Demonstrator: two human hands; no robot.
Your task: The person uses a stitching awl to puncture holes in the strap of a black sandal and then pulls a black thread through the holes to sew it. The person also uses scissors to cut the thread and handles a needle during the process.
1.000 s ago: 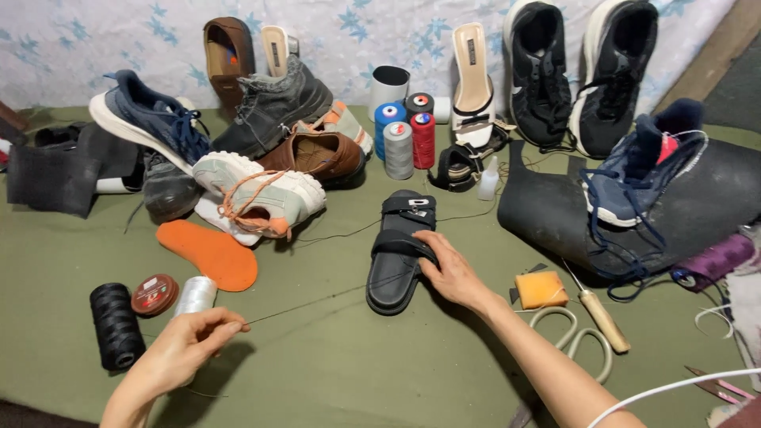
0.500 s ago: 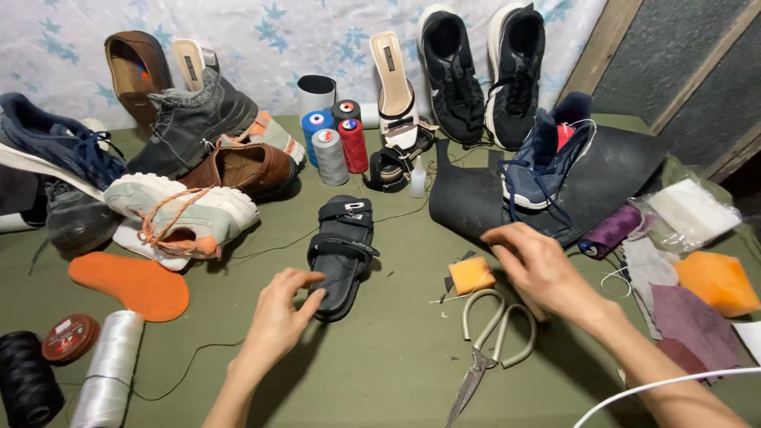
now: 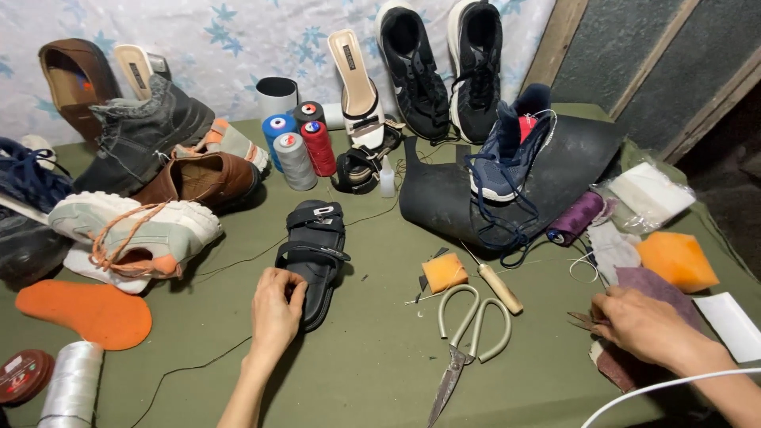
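Two hands at work on the green cloth: the left hand curls its fingers over the heel end of the black sandal, which lies flat just ahead of it, while the right hand is closed loosely on a small dark tool among the purple scraps, though its grip is hard to tell. The likely hazard is the thin black thread trailing past the left wrist, which could snag, and the open scissors lying between the hands. Beyond the right hand sits a clear packet of white material; beside the left forearm, a round red tin.
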